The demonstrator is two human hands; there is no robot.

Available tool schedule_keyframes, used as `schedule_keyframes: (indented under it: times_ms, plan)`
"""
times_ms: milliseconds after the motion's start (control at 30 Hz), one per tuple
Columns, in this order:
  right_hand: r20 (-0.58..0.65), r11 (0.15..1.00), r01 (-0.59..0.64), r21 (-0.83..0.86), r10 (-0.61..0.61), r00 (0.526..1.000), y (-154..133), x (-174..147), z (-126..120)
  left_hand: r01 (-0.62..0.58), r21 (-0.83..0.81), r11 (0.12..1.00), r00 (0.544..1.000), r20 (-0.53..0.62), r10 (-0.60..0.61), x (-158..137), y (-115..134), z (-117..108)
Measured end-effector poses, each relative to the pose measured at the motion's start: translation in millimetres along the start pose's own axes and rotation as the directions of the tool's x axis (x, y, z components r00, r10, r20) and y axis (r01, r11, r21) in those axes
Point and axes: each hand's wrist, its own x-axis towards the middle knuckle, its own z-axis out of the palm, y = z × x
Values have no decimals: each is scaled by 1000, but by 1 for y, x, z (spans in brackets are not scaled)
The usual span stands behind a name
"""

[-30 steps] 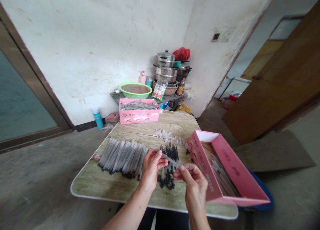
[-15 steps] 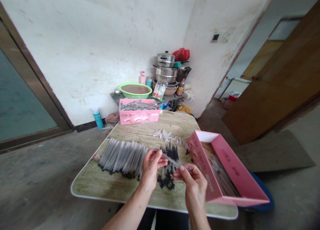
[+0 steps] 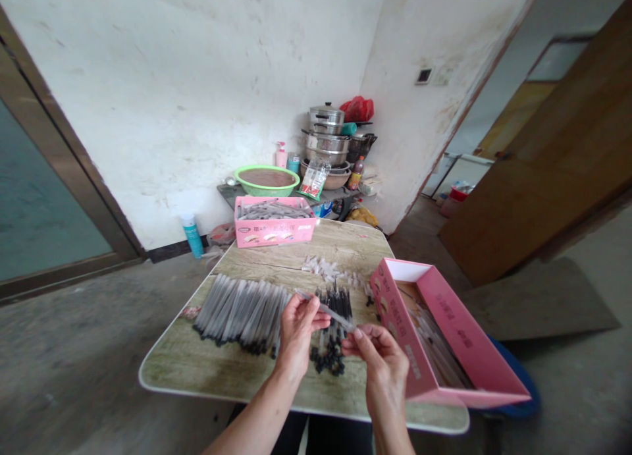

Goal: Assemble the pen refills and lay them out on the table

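A translucent pen barrel (image 3: 332, 313) slants between my two hands over the table. My left hand (image 3: 297, 333) pinches it near its upper left end, and my right hand (image 3: 384, 357) has thumb and fingers closed at the lower right end. Left of my hands lies a wide row of translucent pen barrels (image 3: 241, 310) with black ends towards me. Behind and below the held barrel is a bunch of dark, thin pen parts (image 3: 340, 301) with black ends (image 3: 328, 361). Small whitish pieces (image 3: 323, 268) are scattered beyond them.
On the wood-patterned table (image 3: 197, 369), a pink box (image 3: 276, 233) full of pen parts stands at the back. Another pink box (image 3: 459, 323) holding long translucent pieces sits at the right edge. A green basin (image 3: 266, 189) and stacked pots (image 3: 326, 139) stand behind.
Almost nothing differs. Both hands keep their hold on the pen barrel in nearly the same place, and the view has shifted very slightly.
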Motion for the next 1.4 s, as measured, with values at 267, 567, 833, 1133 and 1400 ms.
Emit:
schedule_keyframes:
  times_ms: [267, 567, 833, 1133, 1400]
  plan:
    - [16, 1000, -7, -25, 7, 1000, 3, 0, -2, -5, 26, 1000, 1000, 20, 4, -2, -2, -1]
    - [31, 999, -34, -33, 35, 999, 6, -1, -1, 37, 14, 999, 999, 15, -37, -3, -1, 1]
    - [29, 993, 4, -115, -1, 1000, 6, -1, -3, 176, -95, 980, 984, 2, -177, 0, -16, -4]
    - [26, 654, 150, -741, -195, 981, 37, 31, -50, 207, -237, 949, 974, -39, -222, 15, -13, -19]
    - [106, 563, 217, -798, -224, 969, 35, 29, -40, 225, -213, 951, 972, -25, -235, 13, -13, -18]
